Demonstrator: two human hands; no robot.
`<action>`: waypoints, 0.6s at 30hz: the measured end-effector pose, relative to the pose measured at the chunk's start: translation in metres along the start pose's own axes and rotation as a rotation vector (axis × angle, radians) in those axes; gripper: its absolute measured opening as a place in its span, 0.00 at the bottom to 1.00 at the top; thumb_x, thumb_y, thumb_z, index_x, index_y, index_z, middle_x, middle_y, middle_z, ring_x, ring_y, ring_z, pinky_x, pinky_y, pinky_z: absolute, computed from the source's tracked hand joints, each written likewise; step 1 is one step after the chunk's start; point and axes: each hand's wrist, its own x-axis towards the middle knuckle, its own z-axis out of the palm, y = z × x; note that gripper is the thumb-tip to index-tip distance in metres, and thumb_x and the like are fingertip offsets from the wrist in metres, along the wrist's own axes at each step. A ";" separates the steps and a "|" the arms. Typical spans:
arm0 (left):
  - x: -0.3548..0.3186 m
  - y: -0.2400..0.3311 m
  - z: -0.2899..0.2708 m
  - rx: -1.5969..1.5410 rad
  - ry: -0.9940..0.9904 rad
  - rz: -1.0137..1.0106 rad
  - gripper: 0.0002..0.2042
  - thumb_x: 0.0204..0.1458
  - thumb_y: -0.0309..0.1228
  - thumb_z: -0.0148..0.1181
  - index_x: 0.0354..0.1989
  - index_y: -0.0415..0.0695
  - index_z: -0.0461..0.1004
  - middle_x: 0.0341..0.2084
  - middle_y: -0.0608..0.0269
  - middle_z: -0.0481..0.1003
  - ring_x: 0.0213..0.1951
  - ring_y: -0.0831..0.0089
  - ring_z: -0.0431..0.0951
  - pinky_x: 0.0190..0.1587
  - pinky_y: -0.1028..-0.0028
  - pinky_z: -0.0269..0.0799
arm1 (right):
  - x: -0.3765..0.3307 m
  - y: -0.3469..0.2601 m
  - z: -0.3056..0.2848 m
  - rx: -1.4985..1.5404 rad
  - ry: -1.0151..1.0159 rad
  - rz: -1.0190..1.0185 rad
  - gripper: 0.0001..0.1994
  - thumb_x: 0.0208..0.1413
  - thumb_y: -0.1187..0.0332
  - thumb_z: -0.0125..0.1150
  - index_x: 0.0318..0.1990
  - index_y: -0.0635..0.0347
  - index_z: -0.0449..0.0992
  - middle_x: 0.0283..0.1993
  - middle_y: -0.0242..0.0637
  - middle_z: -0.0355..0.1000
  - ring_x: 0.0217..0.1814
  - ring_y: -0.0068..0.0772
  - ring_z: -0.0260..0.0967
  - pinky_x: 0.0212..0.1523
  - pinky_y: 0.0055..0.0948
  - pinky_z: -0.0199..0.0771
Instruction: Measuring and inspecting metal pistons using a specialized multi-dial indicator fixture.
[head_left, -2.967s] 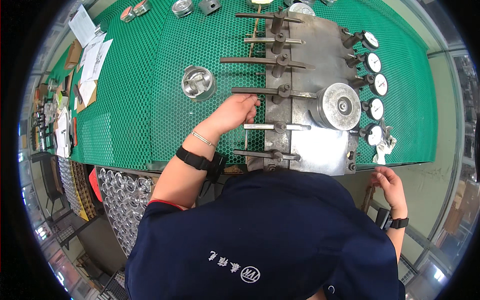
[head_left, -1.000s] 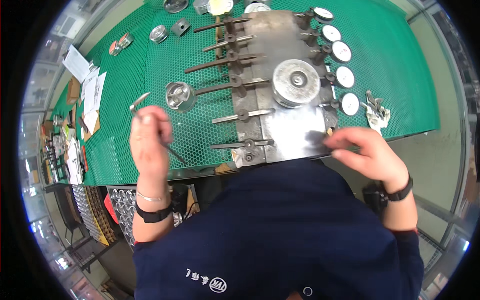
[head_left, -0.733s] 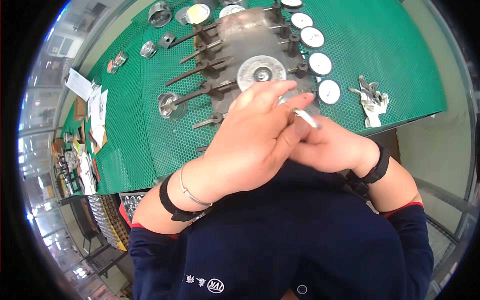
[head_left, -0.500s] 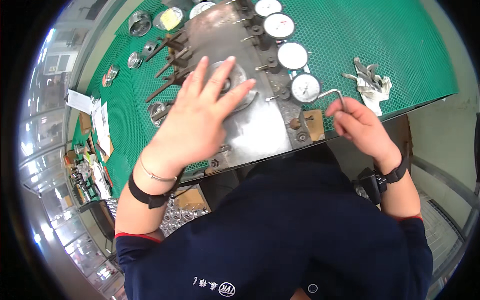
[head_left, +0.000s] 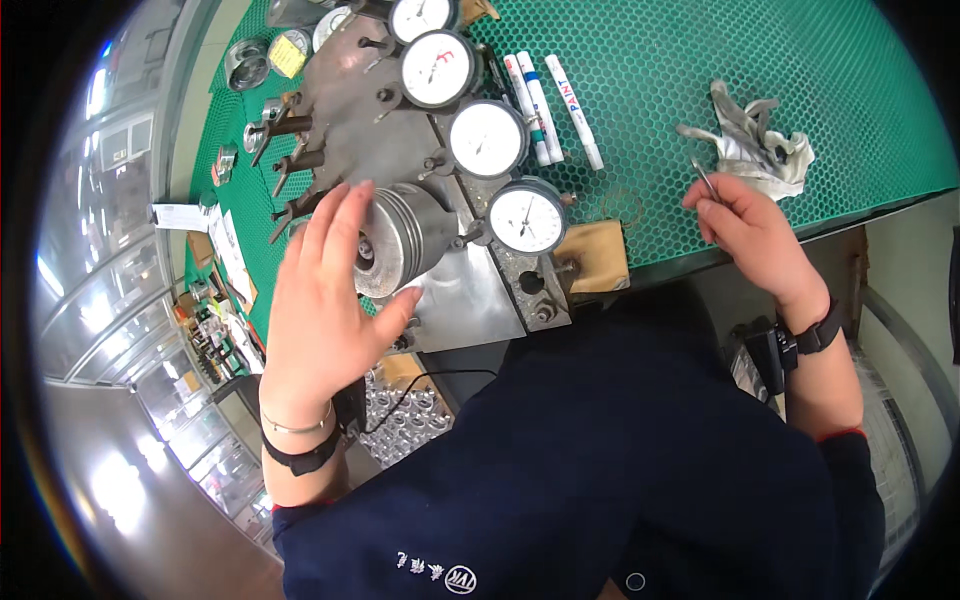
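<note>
A grey metal piston (head_left: 425, 225) with ring grooves stands on a steel plate (head_left: 490, 300), beside the nearest dial gauge (head_left: 527, 220). My left hand (head_left: 325, 285) is at the piston's left side, fingers stretched out and thumb apart. Its fingertips overlap the piston's rim; whether they press on it I cannot tell. Off to the right, over the mat's front edge, my right hand (head_left: 745, 230) is closed around a thin bent hex key (head_left: 704, 178), whose tip sticks out beyond the fingers.
More dial gauges (head_left: 437, 68) line the plate's right side. Clamp-like metal arms (head_left: 290, 160) project on its left. Paint markers (head_left: 575, 112) and a crumpled white glove (head_left: 765, 155) lie on the green mat (head_left: 640, 60). Other pistons (head_left: 247, 65) stand at the far left.
The view has shifted, so the gauges sit further left and the markers show. My left hand has come from above the plate to the piston's left side. My right hand keeps the hex key.
</note>
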 end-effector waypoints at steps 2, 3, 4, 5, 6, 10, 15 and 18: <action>-0.003 0.002 0.006 -0.026 -0.042 -0.063 0.39 0.38 0.25 0.67 0.64 0.39 0.58 0.57 0.44 0.64 0.54 0.51 0.71 0.54 0.61 0.69 | 0.012 0.004 0.002 -0.014 -0.016 -0.038 0.08 0.61 0.71 0.50 0.43 0.63 0.73 0.29 0.24 0.65 0.31 0.15 0.61 0.33 0.18 0.62; -0.002 -0.001 0.009 -0.093 -0.015 -0.120 0.40 0.37 0.27 0.67 0.64 0.40 0.58 0.56 0.45 0.65 0.52 0.51 0.71 0.53 0.62 0.70 | 0.017 0.003 0.005 -0.044 -0.014 -0.073 0.08 0.61 0.70 0.50 0.43 0.63 0.73 0.29 0.23 0.65 0.31 0.15 0.61 0.32 0.18 0.63; -0.001 -0.006 0.013 -0.160 0.015 -0.170 0.40 0.37 0.29 0.68 0.64 0.42 0.58 0.55 0.45 0.66 0.50 0.51 0.71 0.51 0.62 0.70 | 0.022 0.002 0.011 -0.076 -0.005 -0.109 0.08 0.61 0.70 0.51 0.43 0.63 0.73 0.29 0.23 0.65 0.30 0.15 0.61 0.32 0.18 0.63; 0.000 -0.010 0.018 -0.181 0.041 -0.226 0.39 0.38 0.30 0.68 0.64 0.42 0.59 0.52 0.47 0.68 0.48 0.55 0.73 0.49 0.64 0.71 | 0.027 0.002 0.017 -0.071 0.027 -0.157 0.08 0.60 0.69 0.52 0.41 0.63 0.73 0.27 0.25 0.65 0.29 0.17 0.60 0.31 0.21 0.62; 0.004 -0.010 0.018 -0.175 0.030 -0.218 0.39 0.38 0.30 0.68 0.64 0.42 0.59 0.52 0.47 0.68 0.48 0.55 0.73 0.49 0.64 0.71 | 0.031 0.000 0.023 -0.058 0.031 -0.151 0.08 0.60 0.69 0.52 0.41 0.63 0.73 0.27 0.25 0.65 0.29 0.17 0.60 0.31 0.21 0.62; 0.010 -0.013 0.024 -0.259 0.104 -0.385 0.36 0.42 0.33 0.69 0.62 0.41 0.62 0.45 0.52 0.71 0.40 0.64 0.74 0.44 0.69 0.71 | 0.054 -0.003 0.045 -0.167 0.069 -0.324 0.09 0.59 0.67 0.54 0.36 0.66 0.72 0.22 0.35 0.62 0.26 0.24 0.58 0.29 0.27 0.61; 0.013 -0.019 0.021 -0.240 0.057 -0.297 0.37 0.41 0.35 0.70 0.62 0.41 0.62 0.47 0.53 0.71 0.43 0.63 0.72 0.45 0.69 0.69 | 0.076 -0.001 0.063 -0.111 0.100 -0.424 0.11 0.58 0.64 0.56 0.34 0.65 0.72 0.19 0.35 0.60 0.21 0.25 0.56 0.25 0.29 0.58; 0.025 -0.024 0.017 -0.067 0.116 -0.042 0.36 0.40 0.38 0.71 0.59 0.40 0.64 0.48 0.52 0.71 0.49 0.57 0.70 0.51 0.64 0.66 | 0.085 -0.005 0.072 -0.046 0.134 -0.417 0.15 0.58 0.60 0.56 0.32 0.65 0.72 0.18 0.33 0.61 0.20 0.23 0.56 0.24 0.27 0.58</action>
